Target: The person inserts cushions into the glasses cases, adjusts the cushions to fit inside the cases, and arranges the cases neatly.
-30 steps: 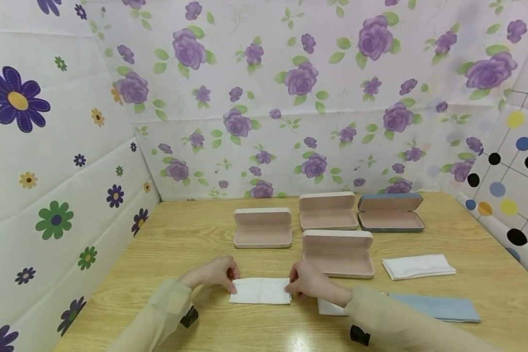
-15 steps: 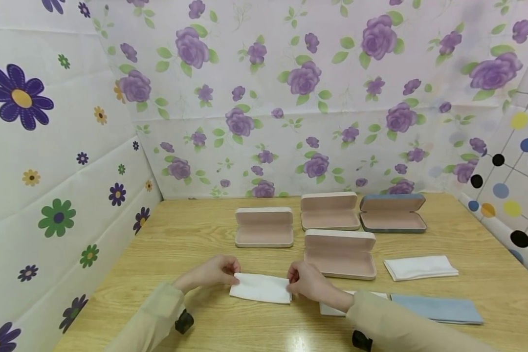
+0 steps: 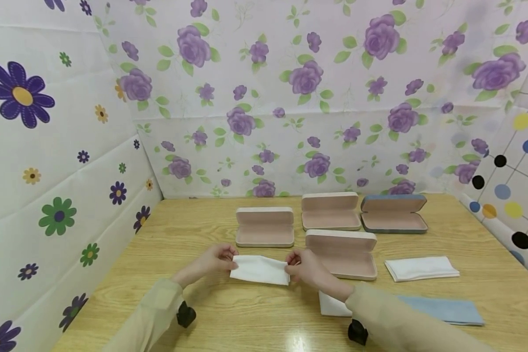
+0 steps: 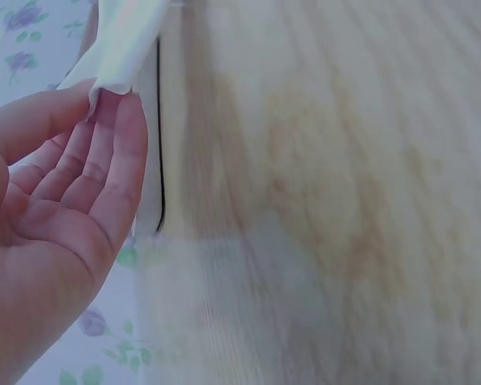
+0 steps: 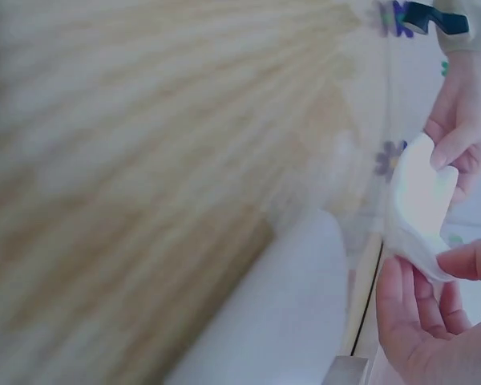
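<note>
A folded white cloth (image 3: pixel 260 270) is held up by both hands in front of the small open case. My left hand (image 3: pixel 215 260) pinches its left end between thumb and fingers. The right hand (image 3: pixel 307 270) pinches the opposite end. In the left wrist view, the thumb and fingertips of the left hand (image 4: pixel 72 176) meet on a corner of the cloth (image 4: pixel 128 44). The right wrist view shows the cloth (image 5: pixel 421 200) stretched between the two hands, slightly bowed, with the right hand (image 5: pixel 433 313) gripping the nearer end.
Open pink-lined glasses cases stand behind: a small white one (image 3: pixel 265 237), a white one (image 3: pixel 331 221), a blue one (image 3: pixel 394 223) and a larger white one (image 3: pixel 347 264). A white cloth (image 3: pixel 421 269), a blue cloth (image 3: pixel 449 310) and another white cloth (image 3: pixel 333 305) lie right, the last partly under the right arm.
Both hands have lifted the white cloth from the table and carried it away from the body, toward the small white case. The other cloths and the cases have stayed in place.
</note>
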`<state>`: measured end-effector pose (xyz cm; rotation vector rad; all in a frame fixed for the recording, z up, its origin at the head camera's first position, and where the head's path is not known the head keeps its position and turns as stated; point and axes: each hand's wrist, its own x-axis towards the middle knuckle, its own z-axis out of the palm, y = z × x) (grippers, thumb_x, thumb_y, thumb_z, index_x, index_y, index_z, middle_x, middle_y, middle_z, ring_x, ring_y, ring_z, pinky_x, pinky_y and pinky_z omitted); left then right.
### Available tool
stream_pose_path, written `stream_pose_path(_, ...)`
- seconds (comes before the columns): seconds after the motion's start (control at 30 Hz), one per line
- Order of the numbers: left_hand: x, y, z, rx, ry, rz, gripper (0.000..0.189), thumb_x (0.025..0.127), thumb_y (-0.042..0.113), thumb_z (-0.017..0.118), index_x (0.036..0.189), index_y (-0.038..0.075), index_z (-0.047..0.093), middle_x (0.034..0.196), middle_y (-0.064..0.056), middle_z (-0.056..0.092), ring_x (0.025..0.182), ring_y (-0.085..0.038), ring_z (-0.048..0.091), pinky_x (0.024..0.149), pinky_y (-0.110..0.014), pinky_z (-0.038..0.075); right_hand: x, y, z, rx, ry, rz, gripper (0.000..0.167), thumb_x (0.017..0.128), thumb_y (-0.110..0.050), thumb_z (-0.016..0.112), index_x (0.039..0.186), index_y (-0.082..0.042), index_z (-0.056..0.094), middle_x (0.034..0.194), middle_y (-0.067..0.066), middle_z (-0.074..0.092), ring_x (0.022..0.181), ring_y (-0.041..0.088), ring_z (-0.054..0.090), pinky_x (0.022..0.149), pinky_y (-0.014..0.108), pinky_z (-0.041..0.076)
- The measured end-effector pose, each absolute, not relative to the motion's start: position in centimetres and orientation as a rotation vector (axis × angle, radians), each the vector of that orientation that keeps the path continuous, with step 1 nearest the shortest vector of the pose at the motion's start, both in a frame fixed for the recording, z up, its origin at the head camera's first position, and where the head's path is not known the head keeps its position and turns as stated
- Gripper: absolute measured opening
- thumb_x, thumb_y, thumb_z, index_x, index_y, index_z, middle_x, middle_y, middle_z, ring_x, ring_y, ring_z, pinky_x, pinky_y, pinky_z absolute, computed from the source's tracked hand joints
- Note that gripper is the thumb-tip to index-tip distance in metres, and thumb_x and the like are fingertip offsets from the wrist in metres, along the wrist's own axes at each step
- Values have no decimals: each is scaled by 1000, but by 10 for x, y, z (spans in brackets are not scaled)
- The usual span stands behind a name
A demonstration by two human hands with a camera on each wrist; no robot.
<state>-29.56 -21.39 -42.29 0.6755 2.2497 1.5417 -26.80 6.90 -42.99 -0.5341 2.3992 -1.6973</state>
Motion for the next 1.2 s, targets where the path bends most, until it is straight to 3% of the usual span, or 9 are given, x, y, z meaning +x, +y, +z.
stream_pose_path(0.33, -312, -216, -419, 428, 2184, 1732, 25, 84, 0, 60, 103, -8, 46, 83, -7, 50, 73, -16, 52, 73, -41, 48, -292, 51, -418, -367, 2455, -1866, 10, 82, 6, 55, 92, 5, 52, 78, 9, 51, 65, 18, 51, 55, 38, 52)
stream_pose_path(0.53, -327, -214, -417, 315, 2244, 1792, 28, 84, 0, 62, 106, -8, 46, 90, -10, 51, 79, -17, 52, 74, -36, 48, -308, 44, -410, -296, 2504, -1859, 10, 82, 5, 53, 93, 4, 53, 79, 10, 50, 64, 19, 51, 59, 40, 51)
stream_pose_path(0.77, -342, -208, -416, 239, 2237, 1830, 27, 86, 1, 59, 106, -10, 44, 92, -9, 51, 80, -15, 53, 79, -37, 46, -325, 34, -403, -276, 2708, -1702, 8, 82, 3, 53, 89, 2, 52, 74, 8, 51, 52, 19, 52, 47, 26, 46)
stream_pose_path(1.2, -371, -198, -425, 150, 2246, 1847, 30, 85, -3, 58, 109, -14, 44, 88, -8, 53, 76, -13, 55, 73, -32, 48, -348, 29, -404, -82, 2826, -1473, 7, 85, 1, 55, 91, 2, 54, 76, 10, 53, 56, 19, 55, 54, 29, 47)
